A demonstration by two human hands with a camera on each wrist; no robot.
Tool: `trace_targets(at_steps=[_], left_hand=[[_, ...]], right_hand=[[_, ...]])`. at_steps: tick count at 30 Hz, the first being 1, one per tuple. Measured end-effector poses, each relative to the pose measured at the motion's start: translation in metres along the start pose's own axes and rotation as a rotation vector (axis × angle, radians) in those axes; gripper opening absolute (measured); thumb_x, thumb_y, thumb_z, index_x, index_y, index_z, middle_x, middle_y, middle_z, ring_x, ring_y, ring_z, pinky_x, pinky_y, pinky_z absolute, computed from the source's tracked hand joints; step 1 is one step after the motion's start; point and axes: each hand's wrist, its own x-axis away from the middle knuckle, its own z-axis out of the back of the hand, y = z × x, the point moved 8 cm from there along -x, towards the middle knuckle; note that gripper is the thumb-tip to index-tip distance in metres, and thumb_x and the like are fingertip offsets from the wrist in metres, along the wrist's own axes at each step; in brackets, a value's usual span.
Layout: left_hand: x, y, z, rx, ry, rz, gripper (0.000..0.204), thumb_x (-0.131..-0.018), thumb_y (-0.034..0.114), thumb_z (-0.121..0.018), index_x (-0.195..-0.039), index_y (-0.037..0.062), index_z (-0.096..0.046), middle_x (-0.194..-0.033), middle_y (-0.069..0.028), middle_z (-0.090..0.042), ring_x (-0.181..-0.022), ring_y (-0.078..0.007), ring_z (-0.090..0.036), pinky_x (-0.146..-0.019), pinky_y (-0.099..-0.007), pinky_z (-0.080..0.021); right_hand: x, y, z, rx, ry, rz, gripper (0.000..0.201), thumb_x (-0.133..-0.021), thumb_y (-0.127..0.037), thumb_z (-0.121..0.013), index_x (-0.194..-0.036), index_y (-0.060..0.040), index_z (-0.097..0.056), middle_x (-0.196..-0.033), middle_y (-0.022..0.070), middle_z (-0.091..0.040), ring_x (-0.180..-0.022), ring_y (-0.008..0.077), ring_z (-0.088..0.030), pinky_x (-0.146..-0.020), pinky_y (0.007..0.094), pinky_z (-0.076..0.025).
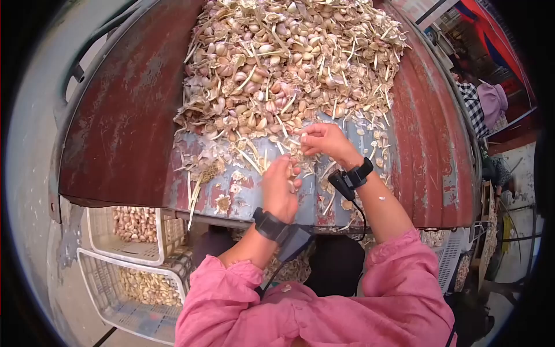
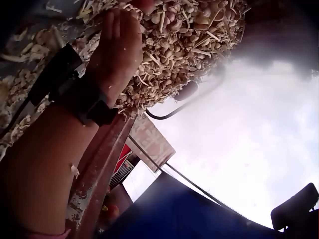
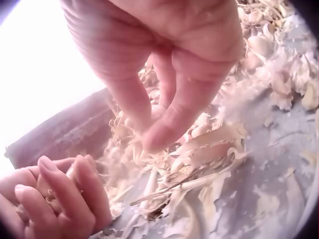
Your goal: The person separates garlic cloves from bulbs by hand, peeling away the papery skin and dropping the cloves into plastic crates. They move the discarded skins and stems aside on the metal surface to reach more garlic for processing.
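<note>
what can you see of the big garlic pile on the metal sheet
The garlic pile is a broad heap of loose cloves, pale cream to pinkish, mixed with dry stalk pieces and papery skins. It lies on a rusty, blue-painted metal sheet and thins toward the person into scattered husks. The right hand reaches into its near edge, and the left hand hovers just below it.

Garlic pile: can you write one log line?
left hand: holds cloves | right hand: pinches a clove | garlic pile: on rusty metal sheet
</note>
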Motion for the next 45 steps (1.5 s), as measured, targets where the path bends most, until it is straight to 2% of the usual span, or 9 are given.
trace_targets(at_steps=[4,9,15,17,21,27,28,39,45], left_hand=[[0.004,-0.011,-0.006,-0.027,-0.031,0.090,0.018,-0.086,0.015,-0.048,-0.101,0.0057,-0.050,-0.081,-0.0021,-0.055,-0.067,-0.0096,-0.050,-0.049,-0.0204,-0.037],[0.008,-0.028,-0.018,-0.052,-0.123,0.174,0.019,-0.087,0.019,-0.045,-0.100,0.0058,-0.051,-0.082,-0.0017,-0.056,-0.068,-0.0094,-0.051,-0.050,-0.0201,-0.038],[0.022,-0.032,-0.030,0.026,-0.138,0.265,0.023,-0.088,0.024,-0.042,-0.100,0.0075,-0.051,-0.086,-0.0029,-0.056,-0.072,-0.0104,-0.052,-0.055,-0.0230,-0.039],[0.021,-0.032,-0.028,0.029,-0.128,0.263,0.025,-0.089,0.028,-0.036,-0.096,0.0102,-0.052,-0.085,0.0012,-0.058,-0.070,-0.0105,-0.055,-0.053,-0.0199,-0.042],[0.014,-0.036,-0.015,0.168,-0.061,0.297,0.018,-0.089,0.024,-0.041,-0.089,0.0096,-0.051,-0.082,-0.0011,-0.056,-0.066,-0.0093,-0.053,-0.047,-0.0193,-0.038],[0.008,-0.014,-0.005,-0.020,0.020,0.064,0.019,-0.087,0.022,-0.047,-0.095,0.0057,-0.051,-0.079,-0.0015,-0.052,-0.060,-0.0072,-0.047,-0.043,-0.0195,-0.032],[0.009,-0.006,-0.005,-0.064,0.045,0.011,0.023,-0.086,0.022,-0.048,-0.101,0.0044,-0.050,-0.079,-0.0011,-0.052,-0.060,-0.0068,-0.046,-0.044,-0.0191,-0.032],[0.021,0.011,-0.045,-0.667,-0.211,-0.406,0.027,-0.083,0.018,-0.058,-0.104,0.0024,-0.057,-0.076,-0.0012,-0.056,-0.057,-0.0041,-0.048,-0.050,-0.0175,-0.039],[0.029,0.008,-0.046,-0.600,-0.230,-0.503,0.024,-0.085,0.018,-0.055,-0.102,0.0008,-0.056,-0.076,-0.0025,-0.057,-0.056,-0.0041,-0.047,-0.049,-0.0176,-0.039]], right_hand=[[0.056,-0.013,-0.003,-0.727,-0.126,0.127,0.025,-0.084,-0.007,-0.052,-0.107,0.0020,-0.047,-0.106,0.0141,-0.054,-0.084,0.0159,-0.059,-0.072,0.0227,-0.050],[0.094,-0.032,-0.003,-0.694,-0.112,0.275,0.025,-0.084,-0.006,-0.051,-0.108,0.0002,-0.047,-0.109,0.0145,-0.053,-0.093,0.0175,-0.057,-0.080,0.0255,-0.048],[0.111,-0.053,-0.024,-0.325,-0.056,0.346,0.022,-0.080,-0.003,-0.054,-0.102,0.0014,-0.054,-0.106,0.0113,-0.056,-0.088,0.0153,-0.057,-0.076,0.0245,-0.046],[0.117,-0.069,-0.041,0.274,0.008,0.491,0.025,-0.078,-0.001,-0.055,-0.103,0.0020,-0.055,-0.102,0.0095,-0.056,-0.086,0.0129,-0.056,-0.075,0.0255,-0.047],[0.064,-0.069,-0.013,0.325,0.186,0.514,0.025,-0.074,-0.008,-0.061,-0.098,0.0000,-0.060,-0.092,0.0089,-0.057,-0.075,0.0118,-0.056,-0.066,0.0250,-0.046],[-0.002,-0.059,-0.046,0.889,0.150,0.666,0.021,-0.070,-0.014,-0.063,-0.087,-0.0022,-0.064,-0.075,0.0085,-0.056,-0.067,0.0137,-0.055,-0.060,0.0261,-0.045],[-0.007,-0.044,-0.034,0.639,0.096,0.401,0.020,-0.071,-0.011,-0.063,-0.089,-0.0025,-0.064,-0.073,0.0046,-0.055,-0.062,0.0103,-0.053,-0.057,0.0238,-0.043],[0.110,-0.075,-0.023,0.660,0.399,0.559,0.017,-0.071,-0.008,-0.059,-0.087,-0.0015,-0.061,-0.072,0.0075,-0.051,-0.057,0.0134,-0.053,-0.052,0.0245,-0.042],[0.110,-0.046,-0.016,0.267,0.324,0.244,0.019,-0.072,-0.009,-0.060,-0.088,0.0006,-0.059,-0.077,0.0074,-0.055,-0.062,0.0076,-0.055,-0.052,0.0246,-0.044]])
